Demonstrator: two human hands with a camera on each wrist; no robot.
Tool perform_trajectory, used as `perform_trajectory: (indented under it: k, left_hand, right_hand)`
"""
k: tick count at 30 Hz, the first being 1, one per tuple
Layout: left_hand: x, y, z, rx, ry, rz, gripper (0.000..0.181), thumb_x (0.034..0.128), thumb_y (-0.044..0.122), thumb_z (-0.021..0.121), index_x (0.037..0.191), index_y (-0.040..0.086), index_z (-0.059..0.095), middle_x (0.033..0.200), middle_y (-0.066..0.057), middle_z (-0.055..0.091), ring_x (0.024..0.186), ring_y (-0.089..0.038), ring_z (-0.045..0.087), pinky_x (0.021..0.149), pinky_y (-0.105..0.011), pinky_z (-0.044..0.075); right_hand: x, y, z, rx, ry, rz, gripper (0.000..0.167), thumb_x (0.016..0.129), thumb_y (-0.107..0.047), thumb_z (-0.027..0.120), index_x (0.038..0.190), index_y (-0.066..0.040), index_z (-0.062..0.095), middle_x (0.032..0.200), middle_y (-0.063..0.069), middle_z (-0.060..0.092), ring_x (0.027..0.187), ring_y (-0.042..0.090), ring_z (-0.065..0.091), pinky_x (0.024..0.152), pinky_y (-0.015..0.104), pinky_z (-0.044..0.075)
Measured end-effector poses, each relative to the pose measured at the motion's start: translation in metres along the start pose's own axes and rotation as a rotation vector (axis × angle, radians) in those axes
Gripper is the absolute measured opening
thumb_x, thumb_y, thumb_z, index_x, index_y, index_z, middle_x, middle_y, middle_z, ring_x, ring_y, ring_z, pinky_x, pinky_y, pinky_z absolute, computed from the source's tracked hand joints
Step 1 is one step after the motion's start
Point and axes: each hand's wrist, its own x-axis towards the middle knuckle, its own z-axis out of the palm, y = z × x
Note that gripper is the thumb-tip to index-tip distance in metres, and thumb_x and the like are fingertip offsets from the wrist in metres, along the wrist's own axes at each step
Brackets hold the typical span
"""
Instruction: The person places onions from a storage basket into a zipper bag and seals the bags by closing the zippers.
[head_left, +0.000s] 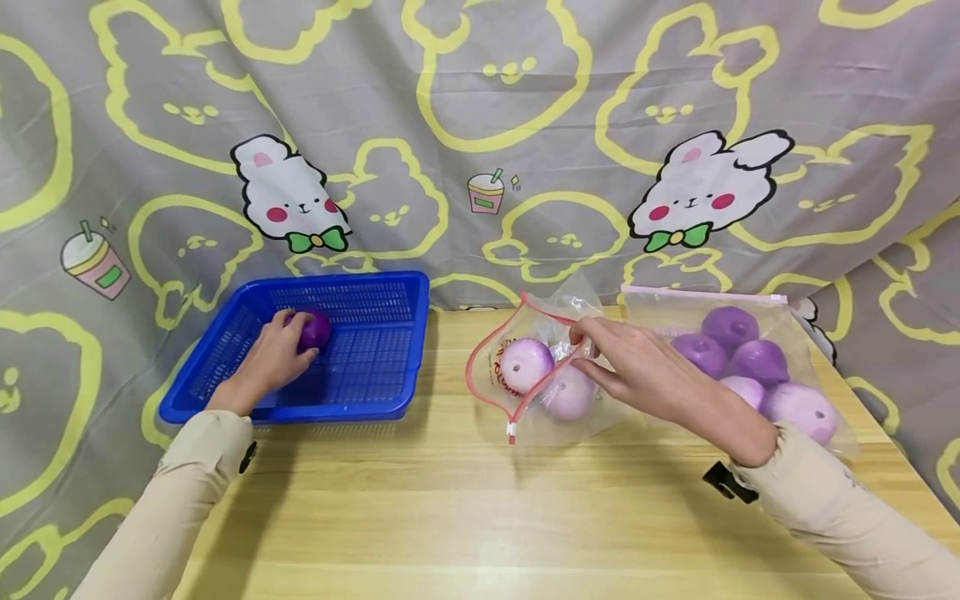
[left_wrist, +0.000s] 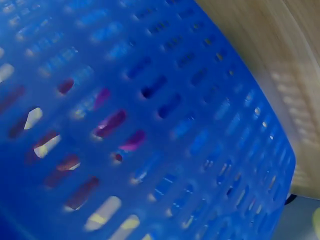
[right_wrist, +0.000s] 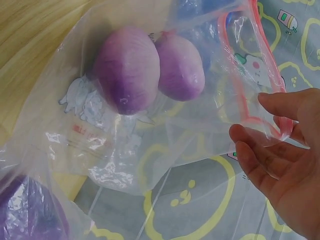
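In the head view my left hand (head_left: 276, 353) reaches into a blue plastic basket (head_left: 421, 342). Its fingers curl round a dark purple onion (head_left: 317, 330) at the basket's left side. The left wrist view shows mostly the slotted basket wall (left_wrist: 165, 125), with the hand hidden. My right hand (head_left: 660, 379) pinches the red-edged mouth of a clear zip bag (right_wrist: 200, 130), which gapes toward the left. Two pale purple onions lie inside that bag, one onion (head_left: 527, 365) near the opening and another onion (head_left: 570, 396) behind the plastic.
A second zip bag (head_left: 645, 312) with a pale pink top strip lies at the right, holding several dark and pale purple onions. Beneath everything is a light wooden table (head_left: 465, 508). A grey cartoon-print curtain (head_left: 450, 83) hangs right behind it.
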Motion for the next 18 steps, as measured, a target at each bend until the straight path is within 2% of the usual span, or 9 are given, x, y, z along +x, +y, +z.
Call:
perform_trajectory:
  k: [7,15,18]
  left_hand:
    - [0.011,-0.018,-0.003,-0.007,-0.113,-0.052,0.066,0.0888,0.014,0.071,0.141,-0.008,0.036,0.142,-0.048,0.021,0.115,-0.073,0.034,0.089,-0.078,0.035]
    - [0.025,-0.023,-0.002,0.032,-0.233,-0.084,0.076,0.0927,0.022,0.067,0.148,-0.012,0.027,0.146,-0.046,0.018,0.119,-0.072,0.035,0.094,-0.075,0.035]
    - [0.027,-0.024,-0.001,0.042,-0.244,-0.082,0.076,0.0929,0.022,0.067,0.144,-0.018,0.028,0.145,-0.046,0.021,0.12,-0.067,0.038,0.097,-0.072,0.037]
  right_hand:
    - [0.001,0.0,0.0,0.018,-0.019,0.001,0.028,0.091,-0.016,0.074,0.113,-0.013,0.057,0.096,-0.003,0.067,0.079,0.011,0.066,0.062,0.029,0.054]
    - [-0.002,0.0,-0.002,0.029,-0.041,0.038,0.024,0.094,-0.027,0.07,0.11,-0.016,0.057,0.091,-0.007,0.065,0.079,0.005,0.062,0.062,0.025,0.052]
    - [-0.002,-0.001,-0.004,0.032,-0.038,0.042,0.024,0.094,-0.027,0.07,0.11,-0.016,0.056,0.091,-0.007,0.065,0.079,0.005,0.062,0.062,0.025,0.052]
